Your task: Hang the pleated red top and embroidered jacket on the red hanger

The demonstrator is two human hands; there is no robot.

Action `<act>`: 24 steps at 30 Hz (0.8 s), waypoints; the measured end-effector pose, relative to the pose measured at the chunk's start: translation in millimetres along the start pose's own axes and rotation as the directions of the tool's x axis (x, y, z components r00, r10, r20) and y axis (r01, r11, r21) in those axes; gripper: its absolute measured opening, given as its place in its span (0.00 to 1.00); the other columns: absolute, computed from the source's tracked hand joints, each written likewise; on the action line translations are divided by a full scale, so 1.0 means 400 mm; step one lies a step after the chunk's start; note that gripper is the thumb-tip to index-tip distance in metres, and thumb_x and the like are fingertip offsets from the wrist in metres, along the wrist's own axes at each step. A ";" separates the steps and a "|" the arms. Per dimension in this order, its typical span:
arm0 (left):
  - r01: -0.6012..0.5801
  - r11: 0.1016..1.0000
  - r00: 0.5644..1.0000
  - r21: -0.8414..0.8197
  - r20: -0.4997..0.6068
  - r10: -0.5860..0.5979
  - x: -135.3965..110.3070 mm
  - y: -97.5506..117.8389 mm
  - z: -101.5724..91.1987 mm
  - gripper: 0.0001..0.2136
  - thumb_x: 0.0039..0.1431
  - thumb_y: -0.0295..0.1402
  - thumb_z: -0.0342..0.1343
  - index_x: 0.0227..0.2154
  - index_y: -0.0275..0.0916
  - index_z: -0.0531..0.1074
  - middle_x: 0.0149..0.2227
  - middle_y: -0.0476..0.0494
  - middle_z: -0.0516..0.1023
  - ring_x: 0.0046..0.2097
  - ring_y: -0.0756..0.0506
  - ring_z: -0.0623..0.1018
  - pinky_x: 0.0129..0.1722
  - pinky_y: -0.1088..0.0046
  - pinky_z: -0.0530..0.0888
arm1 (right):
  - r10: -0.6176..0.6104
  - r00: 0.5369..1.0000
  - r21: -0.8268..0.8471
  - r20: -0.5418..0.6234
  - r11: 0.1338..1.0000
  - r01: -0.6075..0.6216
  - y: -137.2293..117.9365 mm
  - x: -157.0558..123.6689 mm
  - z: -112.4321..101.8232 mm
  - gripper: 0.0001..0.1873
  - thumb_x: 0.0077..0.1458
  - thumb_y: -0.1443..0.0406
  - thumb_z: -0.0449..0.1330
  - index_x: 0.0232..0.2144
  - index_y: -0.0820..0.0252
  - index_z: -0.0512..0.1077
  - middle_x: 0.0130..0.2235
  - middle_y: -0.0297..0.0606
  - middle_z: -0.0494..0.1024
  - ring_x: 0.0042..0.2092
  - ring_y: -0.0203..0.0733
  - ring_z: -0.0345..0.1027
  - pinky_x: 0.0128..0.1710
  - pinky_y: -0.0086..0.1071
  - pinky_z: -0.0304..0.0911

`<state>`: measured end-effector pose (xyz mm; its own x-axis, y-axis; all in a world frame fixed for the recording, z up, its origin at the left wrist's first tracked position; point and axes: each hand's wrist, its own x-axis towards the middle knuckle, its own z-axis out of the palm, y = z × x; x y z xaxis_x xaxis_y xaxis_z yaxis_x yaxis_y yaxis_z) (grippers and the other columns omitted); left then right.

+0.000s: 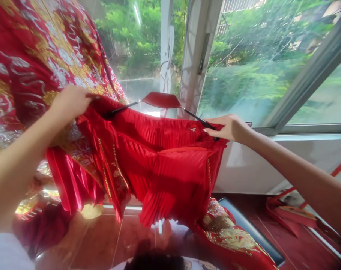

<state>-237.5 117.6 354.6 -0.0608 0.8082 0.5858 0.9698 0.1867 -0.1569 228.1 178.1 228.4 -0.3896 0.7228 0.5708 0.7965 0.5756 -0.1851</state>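
Note:
A red pleated skirt (170,172) with gold trim hangs stretched between my two hands. Its waistband is spread along a hanger (161,100) with a red middle piece and black arms. At the waistband's left end, my left hand (71,100) is closed on the fabric. My right hand (229,128) pinches the other end of the waistband by the hanger's black arm tip, thumb on the near side. Gold-embroidered red cloth (229,232) hangs at the lower right, below the skirt. Whether it joins the skirt I cannot tell.
On the left stands a large red garment (46,48) with gold and silver embroidery. Sliding windows (260,67) with metal frames lie ahead. A dark flat panel (249,228) and a red object (291,215) are on the tiled floor (99,236).

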 end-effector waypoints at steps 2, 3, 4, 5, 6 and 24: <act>0.081 0.981 0.996 0.178 -0.059 -0.071 -0.035 0.061 -0.048 0.22 0.64 0.38 0.43 0.46 0.26 0.74 0.47 0.27 0.76 0.47 0.38 0.74 0.48 0.54 0.69 | -0.012 1.000 0.027 -0.024 1.000 0.012 -0.005 -0.001 0.014 0.25 0.50 0.57 0.58 0.48 0.59 0.78 0.40 0.39 0.82 0.36 0.49 0.77 0.35 0.34 0.68; 0.092 0.974 0.994 0.206 -0.078 -0.077 -0.055 0.094 -0.061 0.22 0.65 0.38 0.42 0.46 0.25 0.73 0.48 0.25 0.75 0.48 0.35 0.74 0.47 0.53 0.70 | -0.024 0.999 0.054 -0.038 0.998 0.026 -0.007 -0.001 0.023 0.25 0.50 0.57 0.58 0.48 0.60 0.78 0.41 0.39 0.82 0.37 0.50 0.77 0.37 0.35 0.69; 0.087 0.975 0.994 0.207 -0.082 -0.072 -0.076 0.127 -0.066 0.22 0.65 0.38 0.41 0.46 0.25 0.73 0.47 0.24 0.75 0.48 0.35 0.74 0.46 0.53 0.70 | -0.036 0.998 0.088 -0.050 0.995 0.040 -0.009 -0.001 0.032 0.24 0.50 0.57 0.58 0.48 0.60 0.78 0.42 0.38 0.81 0.39 0.51 0.77 0.39 0.36 0.70; 0.068 0.979 0.996 0.190 -0.075 -0.054 -0.098 0.158 -0.063 0.21 0.65 0.36 0.40 0.46 0.25 0.73 0.46 0.25 0.76 0.47 0.35 0.75 0.45 0.55 0.71 | -0.044 0.997 0.127 -0.062 0.991 0.052 -0.009 -0.001 0.042 0.24 0.51 0.57 0.57 0.47 0.61 0.78 0.43 0.38 0.81 0.41 0.52 0.77 0.41 0.37 0.70; 0.040 0.986 0.998 0.163 -0.061 -0.030 -0.119 0.187 -0.054 0.20 0.65 0.34 0.38 0.46 0.26 0.72 0.44 0.26 0.77 0.45 0.36 0.76 0.43 0.58 0.72 | -0.044 0.996 0.168 -0.071 0.984 0.056 -0.007 0.000 0.050 0.24 0.51 0.57 0.57 0.47 0.61 0.78 0.44 0.37 0.81 0.42 0.52 0.77 0.43 0.37 0.71; -0.663 0.713 0.719 -0.228 -0.462 0.520 0.074 0.646 0.085 0.18 0.62 0.34 0.43 0.39 0.36 0.80 0.36 0.37 0.79 0.47 0.37 0.75 0.62 0.47 0.54 | 0.131 0.991 0.396 -0.036 0.912 -0.107 0.048 0.016 0.021 0.23 0.45 0.53 0.64 0.42 0.58 0.79 0.40 0.36 0.82 0.43 0.49 0.76 0.40 0.33 0.72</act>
<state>3.2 208.8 304.2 0.5697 0.4200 0.7065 0.7860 -0.5296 -0.3189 236.9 197.0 222.0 -0.2647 0.7780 0.5698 0.5852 0.5992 -0.5463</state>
